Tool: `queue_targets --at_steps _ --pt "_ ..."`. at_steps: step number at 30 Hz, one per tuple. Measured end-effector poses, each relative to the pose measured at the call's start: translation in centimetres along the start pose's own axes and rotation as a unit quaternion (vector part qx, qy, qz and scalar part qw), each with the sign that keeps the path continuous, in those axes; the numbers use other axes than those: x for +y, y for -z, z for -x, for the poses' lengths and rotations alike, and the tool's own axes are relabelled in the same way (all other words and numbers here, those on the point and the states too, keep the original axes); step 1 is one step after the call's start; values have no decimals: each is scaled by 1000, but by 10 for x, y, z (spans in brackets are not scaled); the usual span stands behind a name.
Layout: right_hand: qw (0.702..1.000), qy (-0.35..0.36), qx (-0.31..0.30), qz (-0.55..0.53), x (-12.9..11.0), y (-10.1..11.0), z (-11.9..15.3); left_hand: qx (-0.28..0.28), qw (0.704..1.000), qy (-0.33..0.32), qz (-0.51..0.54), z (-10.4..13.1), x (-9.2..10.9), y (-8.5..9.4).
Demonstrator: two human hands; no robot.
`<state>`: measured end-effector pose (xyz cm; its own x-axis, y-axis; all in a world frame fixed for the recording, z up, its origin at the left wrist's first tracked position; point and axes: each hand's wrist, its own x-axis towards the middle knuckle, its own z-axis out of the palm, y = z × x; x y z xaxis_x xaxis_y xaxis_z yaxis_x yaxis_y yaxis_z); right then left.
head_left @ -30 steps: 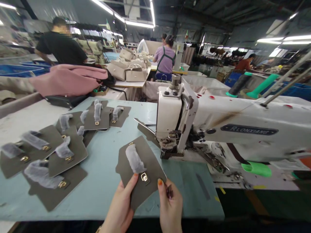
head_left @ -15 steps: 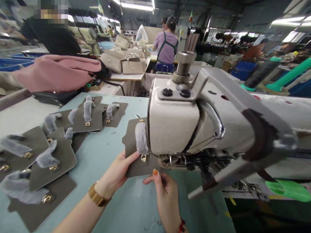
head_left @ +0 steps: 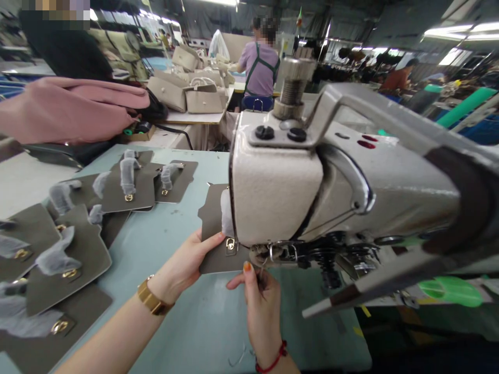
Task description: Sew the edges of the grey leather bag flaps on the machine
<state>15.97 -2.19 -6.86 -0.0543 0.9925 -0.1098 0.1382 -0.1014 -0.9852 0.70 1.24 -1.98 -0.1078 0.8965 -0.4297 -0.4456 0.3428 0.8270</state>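
My left hand point(head_left: 183, 267) grips the left edge of a grey-brown bag flap panel point(head_left: 213, 257), thumb on top and fingers beneath. The panel carries a handle wrapped in white film point(head_left: 226, 214) and a gold buckle point(head_left: 230, 244). Its right side passes under the head of a sewing machine point(head_left: 273, 192), which hides part of the handle. Just in front of the panel is my right hand point(head_left: 262, 306), close below the needle area. Its thumb points up and its fingers are curled; whatever they pinch is too small to make out.
Several similar panels point(head_left: 72, 254) with wrapped handles lie overlapping on the blue-green table point(head_left: 156, 239) to the left. A metal lever point(head_left: 335, 298) juts out at right. Pink material point(head_left: 74, 106) and beige bags point(head_left: 205, 98) sit behind. A person in purple point(head_left: 258, 67) sits farther back.
The view has shifted closer to the machine. More of the wrapped handle is now hidden behind the machine head. Both hands keep nearly the same pose at the panel.
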Motion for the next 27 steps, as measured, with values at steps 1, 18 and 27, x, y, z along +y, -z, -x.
queue_targets --at_steps 1,18,27 --pt "1000 -2 2 -3 0 0 0 -4 1000 8 12 0 0 1" --pt "998 -7 9 -57 -6 -7 1 -172 952 21 -251 -7 3 28" --pt "998 -8 35 -49 3 -16 -4 -173 955 17 -242 -15 3 33"
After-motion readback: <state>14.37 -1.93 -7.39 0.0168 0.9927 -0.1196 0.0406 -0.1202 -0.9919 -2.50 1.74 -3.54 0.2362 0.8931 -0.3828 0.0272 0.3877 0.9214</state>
